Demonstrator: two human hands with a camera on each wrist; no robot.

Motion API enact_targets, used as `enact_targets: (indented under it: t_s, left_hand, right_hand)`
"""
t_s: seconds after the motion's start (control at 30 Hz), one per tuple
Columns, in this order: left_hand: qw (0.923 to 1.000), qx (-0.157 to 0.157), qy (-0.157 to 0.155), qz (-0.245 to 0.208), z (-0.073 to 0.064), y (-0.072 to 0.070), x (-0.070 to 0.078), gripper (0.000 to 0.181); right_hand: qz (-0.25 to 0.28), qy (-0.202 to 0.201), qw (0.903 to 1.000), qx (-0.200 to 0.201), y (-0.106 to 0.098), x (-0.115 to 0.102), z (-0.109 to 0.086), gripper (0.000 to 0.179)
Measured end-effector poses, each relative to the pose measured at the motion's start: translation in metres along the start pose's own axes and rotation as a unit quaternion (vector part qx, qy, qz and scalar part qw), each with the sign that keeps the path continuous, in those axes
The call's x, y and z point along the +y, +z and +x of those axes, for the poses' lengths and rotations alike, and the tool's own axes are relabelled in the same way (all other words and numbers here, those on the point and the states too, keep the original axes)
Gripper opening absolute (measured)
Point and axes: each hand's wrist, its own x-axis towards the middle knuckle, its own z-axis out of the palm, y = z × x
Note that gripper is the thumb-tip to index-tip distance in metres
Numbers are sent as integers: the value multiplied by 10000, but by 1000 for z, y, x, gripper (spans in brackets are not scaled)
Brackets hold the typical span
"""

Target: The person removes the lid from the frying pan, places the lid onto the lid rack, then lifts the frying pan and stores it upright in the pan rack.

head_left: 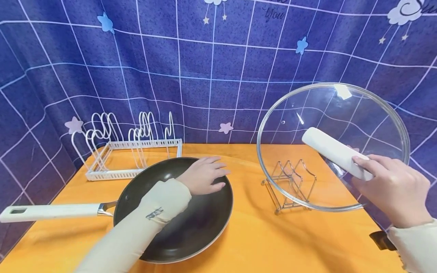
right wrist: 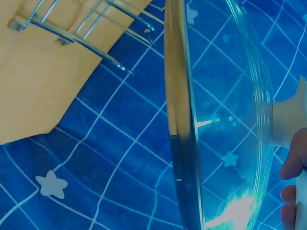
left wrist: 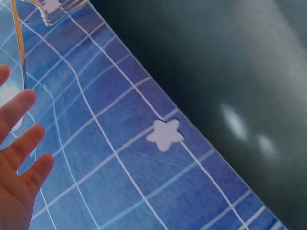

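A large glass lid with a metal rim is raised and tilted upright on the right. My right hand grips its long white handle; the right wrist view shows the lid edge-on beside the fingers. On the left is a dark frying pan with a cream handle pointing left. My left hand hovers over the pan, fingers spread and holding nothing. In the left wrist view, its fingers are extended apart from the dark pan surface.
A small wire rack stands on the orange table, partly seen through the lid. At the back left is a white rack with upright loops. A blue patterned curtain hangs behind. Some dark object lies near the right sleeve.
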Motion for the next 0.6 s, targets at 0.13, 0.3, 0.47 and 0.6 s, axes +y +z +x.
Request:
enact_targets:
  t_s: [0.13,0.3,0.47,0.6]
  left_hand:
    - [9998,102,159,-60,13,-1,8,37]
    - [9991,282,270,-187,24,-2,15,37]
    - [9983,364,433,-172,34,4,17,38]
    - [9971,448,613,-111,42,5,22,38]
  right_hand:
    - [-48,203,9994,-282,-8,8,2,42]
    - [10,375,9979,-519,-14,16,4,46]
    - [66,275,9985,-459,-14,25,3,49]
    - [124,287,9990,-310,-14,31,0,46]
